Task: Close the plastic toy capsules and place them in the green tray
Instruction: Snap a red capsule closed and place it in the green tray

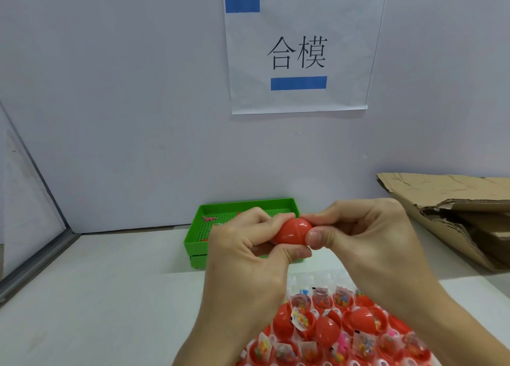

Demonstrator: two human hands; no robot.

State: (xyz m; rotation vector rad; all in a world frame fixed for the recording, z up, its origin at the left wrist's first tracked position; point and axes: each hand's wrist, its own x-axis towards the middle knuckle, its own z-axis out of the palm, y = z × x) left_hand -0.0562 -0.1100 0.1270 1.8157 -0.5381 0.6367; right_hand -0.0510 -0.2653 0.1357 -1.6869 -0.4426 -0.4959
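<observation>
Both thumbs and the curled fingertips press in on a round red plastic toy capsule, which shows a seam line across its glossy shell and sits pinched between the two hands, held in the air above the white table. The left hand grips the capsule's left side, its thumb lying under and in front of the shell and its fingers folded over the top. The right hand clamps the capsule's right side, its thumb tip pressed flat against the shell and facing the camera, its fingers bent over from behind. Both forearms run down towards the table's near edge.

Directly behind the hands, close to the table's far edge and against the pale wall, sits a green rectangular plastic tray with a perforated floor; a few small pink and red toy bits lie on that floor towards its far left corner. The hands partly cover the tray's right half.

At the table's near edge, under the wrists, lies a cluster of open red capsule halves holding small bagged colourful toys, with a couple of closed red balls among them.

At the table's right edge rests a torn sheet of brown corrugated cardboard. On the wall above hangs a white paper sign with black characters and two blue tape strips.
</observation>
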